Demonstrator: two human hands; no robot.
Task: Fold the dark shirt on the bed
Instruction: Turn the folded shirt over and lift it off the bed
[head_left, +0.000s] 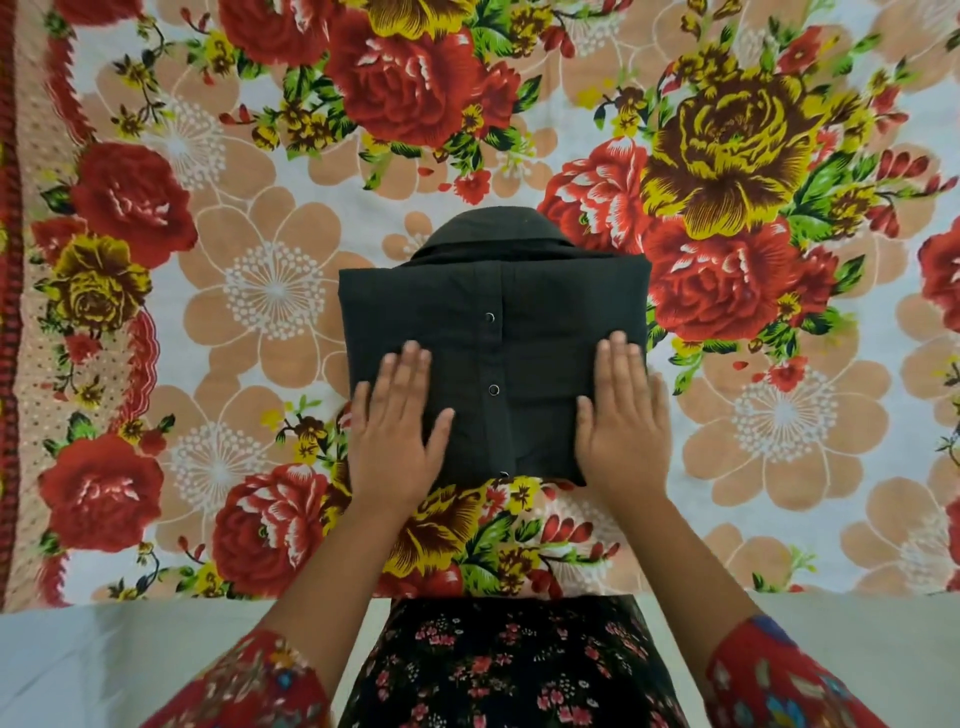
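The shirt (493, 312) lies mid-bed (249, 171) as a compact rectangle. Its collar (493, 234) pokes out at the far edge, and a placket with 3 snaps (494, 389) runs down the centre. The left hand (400, 431) and right hand (623, 421) lie palm-down on the near half, 1 on each side of the placket. The fingers (410, 366) of both are straight and close together, pressing flat and clamped on nothing.

The cloth looks light, soft and limp, and it is stacked several layers deep. The bundle will probably keep its shape only while supported, and the top layers may spring or slip apart if lifted by 1 layer alone. The snaps seem the only hard parts. Folding looks nearly done. For any further fold or lift, the best hold is likely at the 2 near corners, pinching through every layer, or with flat hands slid under both side edges.
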